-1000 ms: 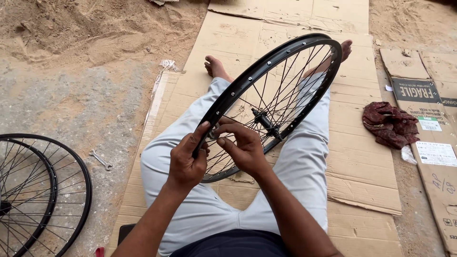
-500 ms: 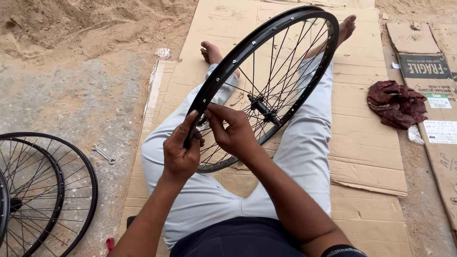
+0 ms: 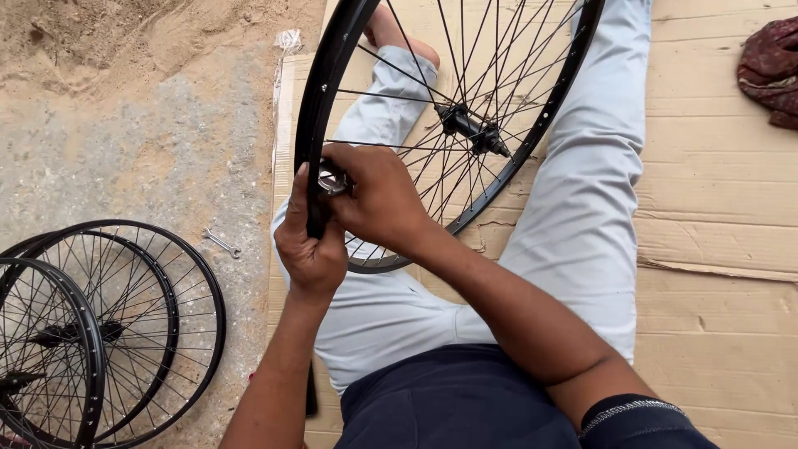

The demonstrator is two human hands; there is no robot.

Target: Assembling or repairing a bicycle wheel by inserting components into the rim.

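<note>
A black spoked bicycle wheel [image 3: 320, 75] stands tilted over my lap, its hub [image 3: 470, 131] in the middle of the view. My left hand [image 3: 309, 245] grips the rim at its lower left, thumb up along the outside. My right hand [image 3: 378, 199] is closed on a small silver tool [image 3: 332, 180] pressed against the inner side of the rim, right beside the left thumb. I sit on flattened cardboard [image 3: 715, 208] with legs in light trousers stretched out under the wheel.
Two or three more black spoked wheels [image 3: 125, 324] lie on the concrete at the lower left. A small silver wrench [image 3: 223, 243] lies between them and the cardboard. A dark red cloth [image 3: 769, 71] sits at the top right. Sand covers the upper left.
The view has closed in on the wheel. My right hand has come down to the rim next to the left thumb, now pressing the silver tool there. The left hand keeps its grip.
</note>
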